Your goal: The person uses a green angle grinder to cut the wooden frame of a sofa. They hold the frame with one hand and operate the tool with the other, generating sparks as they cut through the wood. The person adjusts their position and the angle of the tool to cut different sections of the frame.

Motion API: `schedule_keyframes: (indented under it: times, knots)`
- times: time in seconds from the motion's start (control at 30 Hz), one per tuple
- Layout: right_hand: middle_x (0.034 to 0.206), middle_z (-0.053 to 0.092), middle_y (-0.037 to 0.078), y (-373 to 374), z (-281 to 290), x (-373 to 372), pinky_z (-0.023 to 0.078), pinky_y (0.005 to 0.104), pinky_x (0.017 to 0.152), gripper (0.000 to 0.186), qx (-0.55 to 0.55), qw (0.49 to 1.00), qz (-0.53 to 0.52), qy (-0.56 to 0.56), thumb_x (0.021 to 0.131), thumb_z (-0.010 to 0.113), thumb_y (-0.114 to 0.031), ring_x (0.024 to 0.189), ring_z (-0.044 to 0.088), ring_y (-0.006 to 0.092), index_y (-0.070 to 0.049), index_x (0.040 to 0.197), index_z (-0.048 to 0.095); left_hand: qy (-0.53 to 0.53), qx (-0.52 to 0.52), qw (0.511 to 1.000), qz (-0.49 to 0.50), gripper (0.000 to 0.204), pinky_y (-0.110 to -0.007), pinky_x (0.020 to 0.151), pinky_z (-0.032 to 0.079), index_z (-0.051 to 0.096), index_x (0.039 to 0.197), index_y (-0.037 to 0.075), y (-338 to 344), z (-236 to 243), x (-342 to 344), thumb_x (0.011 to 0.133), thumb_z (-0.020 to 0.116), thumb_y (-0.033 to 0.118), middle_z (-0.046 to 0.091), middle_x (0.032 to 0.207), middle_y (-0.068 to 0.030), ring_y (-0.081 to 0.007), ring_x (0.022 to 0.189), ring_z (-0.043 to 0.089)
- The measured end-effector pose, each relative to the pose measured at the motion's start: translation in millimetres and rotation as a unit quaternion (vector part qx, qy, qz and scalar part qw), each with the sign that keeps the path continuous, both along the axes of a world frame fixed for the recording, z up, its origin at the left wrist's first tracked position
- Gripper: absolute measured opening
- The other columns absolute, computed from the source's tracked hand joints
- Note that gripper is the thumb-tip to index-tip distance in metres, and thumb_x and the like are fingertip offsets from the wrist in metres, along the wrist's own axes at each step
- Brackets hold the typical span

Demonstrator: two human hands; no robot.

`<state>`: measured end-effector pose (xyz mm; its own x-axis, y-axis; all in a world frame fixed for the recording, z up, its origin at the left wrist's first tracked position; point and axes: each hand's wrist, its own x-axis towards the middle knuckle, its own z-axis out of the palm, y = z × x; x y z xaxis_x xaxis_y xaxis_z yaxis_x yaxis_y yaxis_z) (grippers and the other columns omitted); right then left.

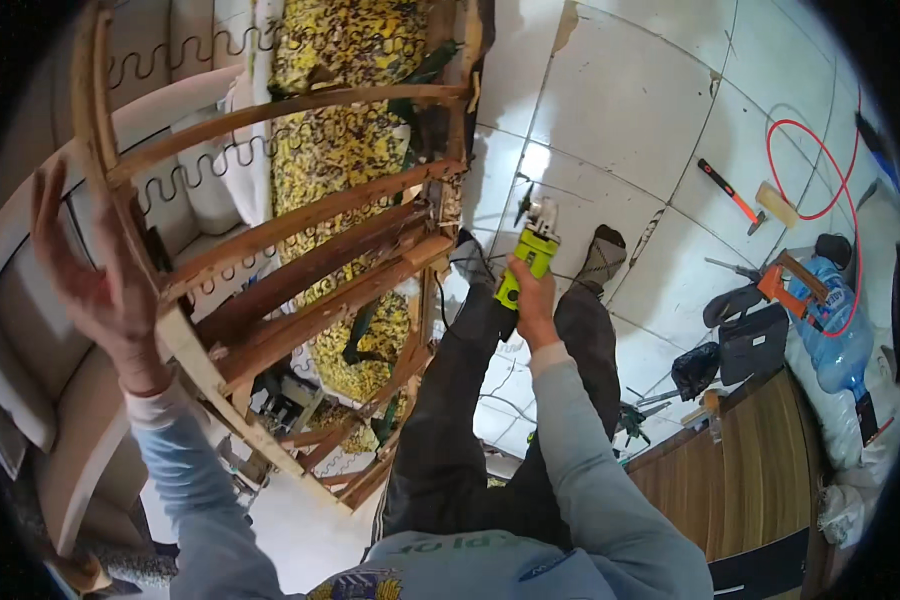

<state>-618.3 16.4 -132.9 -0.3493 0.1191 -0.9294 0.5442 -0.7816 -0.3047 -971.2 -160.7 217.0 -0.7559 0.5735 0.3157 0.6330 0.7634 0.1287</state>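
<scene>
My right hand [533, 303] is wrapped around the body of a lime-green angle grinder [536, 252]. The grinder's silver head points away from me, over the floor between my feet, and a black side handle sticks out from it. To the left stands a bare wooden sofa frame [300, 232] with curved rails and zigzag springs. My left hand [95, 275] is raised beside the frame's left edge, fingers stretched and apart, with nothing in it. Whether it touches the wood I cannot tell.
Yellow speckled foam [345, 150] lies behind the rails. A grey sofa [40, 380] stands at far left. On the tiled floor at right are a hammer [730, 195], a red hose [820, 145], an orange tool [775, 285] and a large blue bottle [835, 340]. A wood-grain cabinet [740, 470] stands near right.
</scene>
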Motion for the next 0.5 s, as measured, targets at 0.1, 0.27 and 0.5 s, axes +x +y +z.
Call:
schedule_keyframes:
  times: [0.1, 0.27, 0.5]
  knots:
    - [0.093, 0.074, 0.006, -48.2, 7.8, -16.5, 0.057, 0.0349, 0.07, 0.032, 0.037, 0.999, 0.025, 0.017, 0.093, 0.084, -0.023, 0.077, 0.072, 0.0191, -0.003, 0.113, 0.07, -0.025, -0.085, 0.974, 0.207, 0.066, -0.049, 0.13, 0.028, 0.047, 0.163, 0.005, -108.8, 62.3, 16.6, 0.115, 0.053, 0.051, 0.045, 0.169, -0.0199, -0.0319, 0.159, 0.039]
    - [0.102, 0.077, 0.014, -94.6, -19.7, -46.6, 0.058, 0.0444, 0.085, 0.047, 0.151, 0.98, 0.131, 0.009, 0.082, 0.087, -0.029, 0.094, 0.075, 0.0302, 0.001, 0.113, 0.069, -0.341, 0.194, 0.768, 0.507, 0.093, -0.051, 0.132, 0.026, 0.034, 0.171, 0.008, -297.2, 35.2, 86.2, 0.109, 0.034, 0.078, 0.039, 0.173, -0.0167, -0.0307, 0.162, 0.034]
    - [0.109, 0.078, 0.022, -103.8, -63.5, -66.8, 0.057, 0.0489, 0.092, 0.054, 0.21, 0.961, 0.178, -0.031, 0.08, 0.087, -0.034, 0.102, 0.075, 0.0405, 0.002, 0.113, 0.067, -0.42, 0.261, 0.725, 0.479, 0.09, -0.038, 0.126, 0.035, 0.04, 0.168, 0.006, -318.5, -15.7, 167.5, 0.111, 0.03, 0.076, 0.051, 0.164, -0.01, -0.025, 0.149, 0.048]
